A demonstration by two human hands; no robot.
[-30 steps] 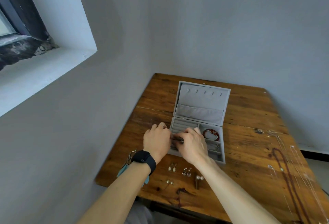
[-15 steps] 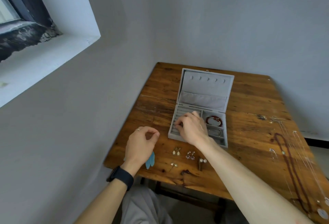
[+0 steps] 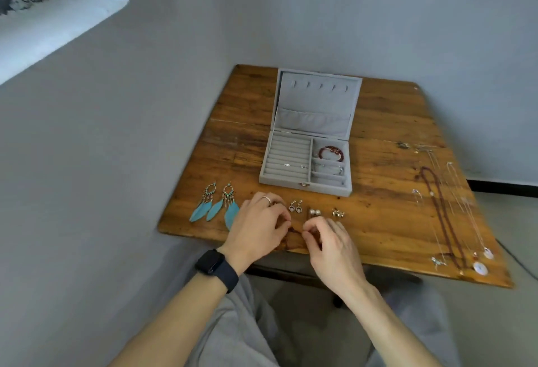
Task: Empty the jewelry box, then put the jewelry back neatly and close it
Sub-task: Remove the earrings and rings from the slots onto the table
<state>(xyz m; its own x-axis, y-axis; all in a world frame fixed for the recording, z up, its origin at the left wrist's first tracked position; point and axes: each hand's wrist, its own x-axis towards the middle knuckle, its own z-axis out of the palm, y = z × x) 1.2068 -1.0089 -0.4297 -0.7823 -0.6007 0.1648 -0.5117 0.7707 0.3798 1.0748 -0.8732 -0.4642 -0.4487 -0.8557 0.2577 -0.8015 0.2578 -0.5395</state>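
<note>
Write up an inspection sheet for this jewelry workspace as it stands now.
Surface: wooden table, worn and stained.
Job's things: jewelry box open; red bracelet and silver bracelet in its right compartments; feather earrings, small earring pairs and necklaces laid out on the table.
Clutter: nothing seen.
Hands: left hand and right hand pinch a small dark piece near the front edge.
Cables: thin dark cord on the floor at right, identity uncertain.
Surroundings: grey wall, window ledge upper left.
</note>
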